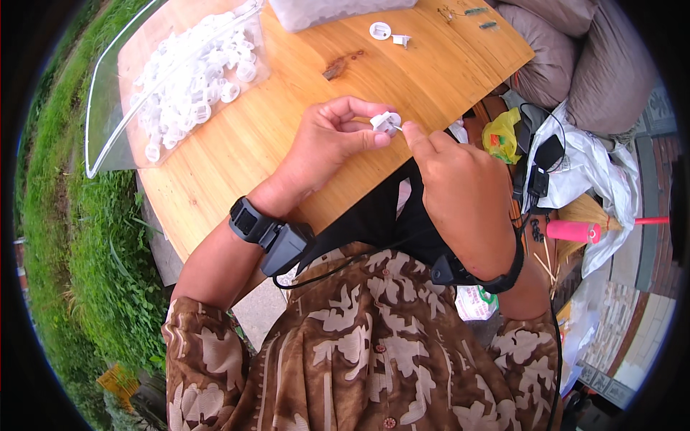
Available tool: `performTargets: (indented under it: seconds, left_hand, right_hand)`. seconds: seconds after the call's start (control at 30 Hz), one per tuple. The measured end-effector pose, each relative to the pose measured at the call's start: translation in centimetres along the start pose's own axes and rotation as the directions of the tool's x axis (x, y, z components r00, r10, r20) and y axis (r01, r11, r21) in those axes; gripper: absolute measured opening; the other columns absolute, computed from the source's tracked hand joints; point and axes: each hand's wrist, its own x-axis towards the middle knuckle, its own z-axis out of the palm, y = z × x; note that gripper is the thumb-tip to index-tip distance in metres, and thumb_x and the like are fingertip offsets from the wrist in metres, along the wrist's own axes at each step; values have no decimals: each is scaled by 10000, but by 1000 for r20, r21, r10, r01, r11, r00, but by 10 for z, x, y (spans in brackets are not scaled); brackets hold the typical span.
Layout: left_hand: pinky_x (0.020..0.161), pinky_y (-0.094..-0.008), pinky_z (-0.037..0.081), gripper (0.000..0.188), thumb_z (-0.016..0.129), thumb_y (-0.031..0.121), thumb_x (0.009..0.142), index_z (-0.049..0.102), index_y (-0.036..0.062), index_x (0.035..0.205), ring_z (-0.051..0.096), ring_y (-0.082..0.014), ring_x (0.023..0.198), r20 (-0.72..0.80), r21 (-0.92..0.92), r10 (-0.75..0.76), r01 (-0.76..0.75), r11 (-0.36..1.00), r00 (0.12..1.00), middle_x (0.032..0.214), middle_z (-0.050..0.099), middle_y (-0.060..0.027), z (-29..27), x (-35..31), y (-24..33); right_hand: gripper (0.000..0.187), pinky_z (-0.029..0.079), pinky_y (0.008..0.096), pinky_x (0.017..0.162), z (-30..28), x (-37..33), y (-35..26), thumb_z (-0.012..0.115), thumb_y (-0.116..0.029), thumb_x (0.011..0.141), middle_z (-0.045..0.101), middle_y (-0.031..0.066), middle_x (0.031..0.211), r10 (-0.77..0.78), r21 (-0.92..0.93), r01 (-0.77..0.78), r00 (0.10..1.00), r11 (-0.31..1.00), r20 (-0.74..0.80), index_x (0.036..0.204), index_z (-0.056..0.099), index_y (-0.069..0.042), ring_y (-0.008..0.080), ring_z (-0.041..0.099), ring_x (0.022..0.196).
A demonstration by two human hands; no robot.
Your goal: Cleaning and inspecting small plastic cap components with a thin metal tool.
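Observation:
A small white plastic part [385, 121] is pinched between the thumb and fingers of my left hand [327, 140], just above the wooden table. My right hand [460, 187] is closed round something mostly hidden by its fingers. From those fingertips a thin metal tip [397, 128] points at the white part and seems to touch it. Farther back on the table lie a round white piece [380, 31] and a smaller white piece [401, 41], close together. To the left, a heap of similar white parts [194, 79] lies in a clear plastic container [108, 122].
A translucent tub [338, 16] stands at the wooden table's [302, 72] far side. Small green strips [488, 25] lie near its far right corner. Beyond the right edge are full grey sacks [611, 65], a yellow bag [502, 136] and a pink bottle [573, 230]. Grass grows at left.

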Motion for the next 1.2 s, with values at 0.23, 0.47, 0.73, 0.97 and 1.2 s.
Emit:
performTargets:
  seconds: [0.23, 0.47, 0.73, 0.97, 1.2]
  left_hand:
    - [882, -257, 511, 258, 709, -2, 823, 621, -14, 1065, 646, -123, 956, -5, -14, -14, 14, 1000, 1000, 1049, 676, -86, -2, -1, 0]
    - [926, -285, 520, 307, 670, 4, 853, 584, 58, 1143, 622, -154, 1052, 36, -180, -75, 80, 980, 997, 1214, 609, -81, 2, -2, 10]
    - [920, -280, 539, 293, 638, 10, 876, 570, 69, 1155, 618, -173, 1082, 99, -316, -101, 128, 940, 990, 1253, 587, -97, -1, -2, 10]
    - [916, -273, 539, 307, 627, 12, 885, 560, 59, 1181, 619, -176, 1079, 68, -354, -101, 119, 928, 992, 1241, 594, -102, -5, -3, 6]
    - [893, -258, 539, 304, 636, 13, 881, 566, 47, 1175, 627, -161, 1049, 65, -381, -125, 140, 914, 990, 1166, 623, -79, -2, -1, 8]
  right_hand:
    - [214, 521, 352, 548, -10, 1, 14, 579, -74, 799, 622, 78, 732, -63, 65, 59, 996, 996, 59, 1005, 622, -39, 241, 664, 642]
    - [453, 496, 380, 602, -3, -7, 23, 601, -20, 740, 631, 152, 796, 97, 488, -67, 995, 870, -35, 1193, 581, -6, 288, 644, 706]
    - [279, 487, 333, 618, 16, 0, 13, 572, -38, 870, 645, 151, 826, 299, 771, -158, 953, 617, -44, 1140, 636, -10, 244, 630, 689]
    - [294, 495, 328, 654, 6, 4, 3, 575, -26, 882, 660, 163, 859, 335, 802, -141, 939, 580, -77, 1172, 624, -23, 237, 631, 690]
    - [318, 492, 305, 652, 24, 7, 9, 604, -36, 870, 673, 148, 868, 379, 859, -202, 925, 470, 11, 1187, 615, -18, 189, 627, 686]
